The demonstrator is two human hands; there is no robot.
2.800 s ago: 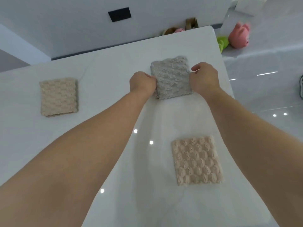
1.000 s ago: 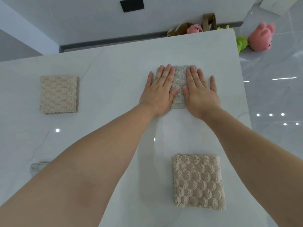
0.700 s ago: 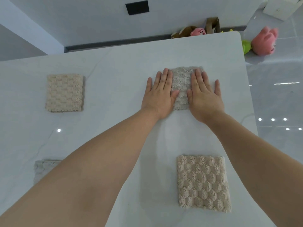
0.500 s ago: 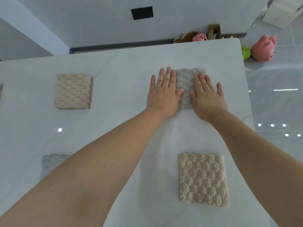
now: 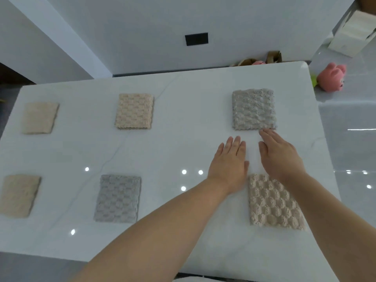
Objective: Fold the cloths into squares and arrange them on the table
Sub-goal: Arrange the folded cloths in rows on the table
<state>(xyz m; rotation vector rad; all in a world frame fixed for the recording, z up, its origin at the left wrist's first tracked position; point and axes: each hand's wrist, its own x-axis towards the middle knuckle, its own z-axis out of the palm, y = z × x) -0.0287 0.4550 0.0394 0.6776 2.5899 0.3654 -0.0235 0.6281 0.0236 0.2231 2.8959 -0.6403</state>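
Observation:
Several folded square cloths lie in two rows on the white table (image 5: pixel 183 123). The back row holds a beige cloth (image 5: pixel 39 118), a beige cloth (image 5: pixel 134 111) and a grey cloth (image 5: pixel 253 109). In the front row lie a beige cloth (image 5: pixel 18 195), a grey cloth (image 5: pixel 118 198) and a beige cloth (image 5: pixel 273 202). My left hand (image 5: pixel 228 162) and my right hand (image 5: pixel 278 153) hover flat with straight fingers between the two right-hand cloths. The right fingertips reach the near edge of the back grey cloth. Neither hand holds anything.
The table's right edge drops to a glossy floor where a pink plush toy (image 5: pixel 331 78) lies. More toys and a bag (image 5: pixel 272 57) sit behind the far edge by the wall. A white box (image 5: pixel 350 35) stands at the top right.
Both hands have lifted off the back grey cloth and drawn back toward me. The view has widened and shifted left, bringing the left-hand cloths into sight.

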